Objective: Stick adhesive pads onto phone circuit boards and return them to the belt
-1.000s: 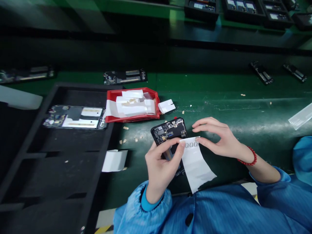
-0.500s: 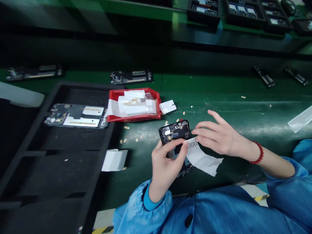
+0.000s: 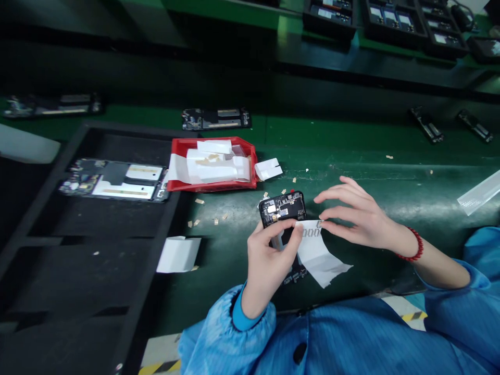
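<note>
My left hand (image 3: 271, 252) pinches the upper left edge of a white sticker sheet (image 3: 322, 258) between thumb and forefinger. Dark grey shapes run in a row along the sheet's top, and its lower end is torn. Beneath this hand lies an opened phone (image 3: 283, 205), its circuit board showing; fingers and sheet cover much of the middle. Whether the left hand's other fingers grip the phone is hidden. At the sheet's upper right corner, thumb and a fingertip of my right hand (image 3: 355, 216) close on the edge, the other fingers raised.
A red bin (image 3: 214, 186) of white backing paper stands beside a black tray (image 3: 152, 265) with an open phone body (image 3: 117, 179). Paper pieces (image 3: 178, 255) and tan scraps lie about. More phone bodies (image 3: 216, 119) line the back. A clear strip (image 3: 478, 192) lies right.
The right hand's fingertips have come together at the sheet's corner, and the sheet's printed top row shows more. The left hand keeps its pinch. The whole view has shifted slightly.
</note>
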`<state>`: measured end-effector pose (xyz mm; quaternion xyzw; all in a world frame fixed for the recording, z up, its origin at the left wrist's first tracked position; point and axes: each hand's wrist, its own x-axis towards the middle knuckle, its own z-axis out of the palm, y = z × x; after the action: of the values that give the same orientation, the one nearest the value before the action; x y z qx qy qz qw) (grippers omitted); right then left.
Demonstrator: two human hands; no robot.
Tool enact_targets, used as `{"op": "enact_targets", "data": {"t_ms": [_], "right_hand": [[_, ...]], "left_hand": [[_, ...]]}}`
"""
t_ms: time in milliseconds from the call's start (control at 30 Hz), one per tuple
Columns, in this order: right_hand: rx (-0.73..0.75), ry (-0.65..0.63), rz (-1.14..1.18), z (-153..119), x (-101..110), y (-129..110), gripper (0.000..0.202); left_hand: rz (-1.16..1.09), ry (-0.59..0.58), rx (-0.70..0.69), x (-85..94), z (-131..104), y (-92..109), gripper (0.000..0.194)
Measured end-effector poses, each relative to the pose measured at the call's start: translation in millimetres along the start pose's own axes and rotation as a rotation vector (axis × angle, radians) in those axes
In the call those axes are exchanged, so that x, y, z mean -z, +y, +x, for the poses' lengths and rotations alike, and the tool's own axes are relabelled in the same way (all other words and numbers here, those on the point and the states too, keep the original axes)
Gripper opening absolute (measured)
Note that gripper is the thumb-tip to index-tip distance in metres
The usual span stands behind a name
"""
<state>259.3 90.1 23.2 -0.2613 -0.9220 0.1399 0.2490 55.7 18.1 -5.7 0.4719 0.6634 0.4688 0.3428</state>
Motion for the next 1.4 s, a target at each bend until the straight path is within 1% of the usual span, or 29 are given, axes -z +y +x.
{"op": "enact_targets", "data": {"t_ms": [67,167,233,400,500,567,700,800,867,933,967,1033,1100,1200,1300,1333,1367,1400], "right_hand": [[0.012,-0.02,-0.03,-1.4,-2.4,1.4,0.005],[0.078,-0.03,-0.078,-1.6,-3.4,0.6,0.008],[0.113,-0.058,-0.114,0.0,-2.9,-0.8,0.009],[0.153,-0.112,-0.193,6.1,-3.8,-4.7,0.018],[0.174,-0.118,-0.192,6.5,-5.6,-6.2,0.017],[0.157,-0.127,-0.149,4.8,-5.8,-6.6,0.016],[0.097,-0.115,-0.011,0.4,-2.7,-6.8,0.011],[0.029,-0.086,0.171,-0.3,1.2,-9.0,0.01],[-0.089,-0.015,0.383,2.4,3.4,-13.1,0.01],[-0.244,0.066,0.65,8.0,4.6,-19.2,0.009],[-0.317,0.084,0.786,11.6,4.7,-22.4,0.01],[-0.431,0.059,1.02,19.8,3.7,-28.5,0.011],[-0.478,0.015,1.177,28.2,1.1,-33.1,0.009],[-0.463,-0.001,1.267,39.4,-6.0,-37.8,0.009],[-0.452,0.015,1.221,47.8,-15.8,-42.3,0.014],[-0.449,0.042,1.18,49.9,-19.2,-44.0,0.014],[-0.444,0.084,1.13,51.7,-22.3,-45.5,0.014],[-0.439,0.134,1.077,53.2,-25.2,-46.9,0.013]], "left_hand": [[-0.005,0.003,0.002,2.0,-1.4,3.3,0.014],[-0.011,0.0,-0.003,4.2,-2.8,8.3,0.015],[-0.012,-0.008,-0.011,4.8,-3.1,10.6,0.015],[-0.019,-0.024,-0.032,5.5,-3.8,10.6,0.011],[-0.014,-0.014,-0.027,4.9,-4.6,8.5,0.011],[-0.01,0.006,-0.018,4.0,-5.2,7.6,0.011],[-0.012,0.046,-0.012,3.1,-5.4,6.9,0.014],[-0.001,0.002,0.015,1.2,-3.7,3.3,0.015],[0.004,-0.05,0.029,-2.7,-1.5,-2.3,0.017],[0.005,-0.101,0.038,-8.0,0.8,-9.7,0.018],[0.006,-0.13,0.041,-10.2,1.8,-13.4,0.018],[0.0,-0.185,0.041,-11.6,2.8,-19.2,0.024],[-0.018,-0.22,0.029,-6.8,2.0,-21.2,0.035],[-0.136,-0.203,0.044,9.2,-2.0,-15.6,0.059],[-0.356,-0.18,0.191,23.1,-4.5,-3.2,0.087],[-0.42,-0.182,0.247,24.9,-4.3,1.0,0.091],[-0.461,-0.183,0.289,25.1,-3.6,4.8,0.086],[-0.464,-0.166,0.299,23.6,-2.6,8.0,0.072]]}}
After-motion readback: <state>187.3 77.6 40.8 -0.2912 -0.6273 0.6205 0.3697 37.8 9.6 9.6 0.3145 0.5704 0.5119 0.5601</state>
